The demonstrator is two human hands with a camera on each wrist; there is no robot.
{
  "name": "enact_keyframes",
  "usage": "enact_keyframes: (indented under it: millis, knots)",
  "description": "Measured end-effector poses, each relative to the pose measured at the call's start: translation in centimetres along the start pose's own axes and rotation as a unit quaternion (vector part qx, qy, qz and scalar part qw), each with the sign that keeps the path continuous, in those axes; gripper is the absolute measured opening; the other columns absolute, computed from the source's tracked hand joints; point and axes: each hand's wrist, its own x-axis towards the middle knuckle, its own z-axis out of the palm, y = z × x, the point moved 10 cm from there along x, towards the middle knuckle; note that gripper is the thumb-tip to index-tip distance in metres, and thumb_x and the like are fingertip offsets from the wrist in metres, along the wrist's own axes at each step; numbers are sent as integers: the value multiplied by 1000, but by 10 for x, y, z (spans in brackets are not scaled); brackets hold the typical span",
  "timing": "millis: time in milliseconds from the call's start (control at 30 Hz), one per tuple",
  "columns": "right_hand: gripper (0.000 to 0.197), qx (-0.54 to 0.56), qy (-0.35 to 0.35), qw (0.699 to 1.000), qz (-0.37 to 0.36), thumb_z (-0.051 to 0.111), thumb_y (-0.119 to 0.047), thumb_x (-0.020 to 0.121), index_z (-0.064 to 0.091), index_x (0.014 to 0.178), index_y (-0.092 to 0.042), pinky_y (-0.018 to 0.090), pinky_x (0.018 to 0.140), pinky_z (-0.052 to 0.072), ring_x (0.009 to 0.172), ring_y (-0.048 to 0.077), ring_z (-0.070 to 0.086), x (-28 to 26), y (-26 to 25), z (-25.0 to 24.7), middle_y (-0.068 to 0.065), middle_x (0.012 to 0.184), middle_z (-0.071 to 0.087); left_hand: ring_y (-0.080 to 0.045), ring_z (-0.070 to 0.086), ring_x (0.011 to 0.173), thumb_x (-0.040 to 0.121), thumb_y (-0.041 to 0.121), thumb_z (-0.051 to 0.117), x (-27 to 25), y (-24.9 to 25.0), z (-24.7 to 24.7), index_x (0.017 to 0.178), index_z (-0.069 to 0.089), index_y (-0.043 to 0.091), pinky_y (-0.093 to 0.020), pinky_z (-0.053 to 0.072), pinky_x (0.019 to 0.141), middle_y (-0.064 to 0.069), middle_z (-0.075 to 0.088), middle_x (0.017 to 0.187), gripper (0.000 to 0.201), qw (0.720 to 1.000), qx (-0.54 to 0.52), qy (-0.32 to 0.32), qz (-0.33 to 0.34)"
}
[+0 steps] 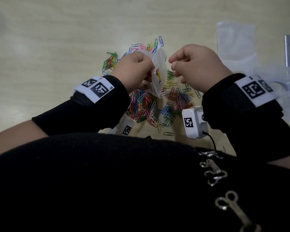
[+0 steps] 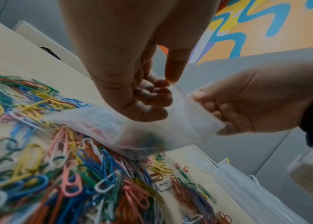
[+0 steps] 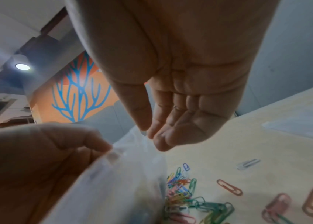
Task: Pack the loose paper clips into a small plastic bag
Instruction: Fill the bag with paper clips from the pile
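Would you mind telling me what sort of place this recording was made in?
Probably an office or shared workroom: a pale wood-look table, grey partition panels behind it, and a bright orange-and-blue wall mural under a recessed ceiling light.

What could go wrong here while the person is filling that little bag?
The small plastic bag hangs tilted over the paper clips, pinched only at its edge by the left hand; clips inside might slide out. The right hand fingers sit near the mouth, apparently empty, and could knock it.

Multicoloured paper clips (image 1: 149, 108) on a pale wood table (image 1: 57, 39); translucent whitish bag (image 1: 159, 72); black sleeves (image 1: 84, 113).
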Motion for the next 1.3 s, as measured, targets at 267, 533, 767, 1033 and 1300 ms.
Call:
enact_keyframes:
  millis: [267, 533, 767, 1033, 1300]
  knots:
    - [17, -43, -61, 997, 6, 51, -21, 92, 65, 99, -14, 33, 85, 49, 100, 17, 61, 5, 2, 29, -7, 96, 62, -20, 45, 53, 61, 15, 43, -8, 20, -34, 58, 51, 18, -25, 42, 49, -5, 47, 62, 9, 995, -96, 28, 14]
    - [20, -122, -106, 986, -33, 51, -21, 94, 63, 100, -7, 26, 80, 40, 98, 17, 55, 11, -12, 57, -3, 106, 63, -20, 25, 58, 64, 17, 44, -25, 27, -96, 50, 45, 22, -43, 12, 63, 0, 32, 55, 14, 975, -161, 118, 98]
    - [23, -277, -110, 946, -125, 51, -33, 93, 61, 109, -20, 31, 91, 39, 112, 24, 52, 11, -35, 93, 6, 122, 54, -14, 27, 50, 68, 12, 39, -38, 32, -131, 46, 44, 22, -30, 21, 51, 7, 34, 48, 25, 958, -219, 127, 135]
    - [83, -420, -271, 780, -376, 51, -69, 80, 23, 149, -31, 47, 119, 13, 148, 24, 12, -47, -45, 198, 0, 161, 11, -13, 30, 39, 79, 3, 36, -44, 33, -166, 52, 40, 19, -24, 25, 43, 5, 38, 35, 31, 967, -60, 208, 134]
    - [53, -457, -290, 721, -432, 49, -54, 85, 47, 136, -39, 55, 111, 28, 143, 29, 29, -60, -28, 206, 2, 153, 36, -20, 35, 58, 73, 24, 42, -33, 8, -162, 59, 41, 22, -28, 25, 49, -13, 38, 62, 14, 971, -10, 222, 94]
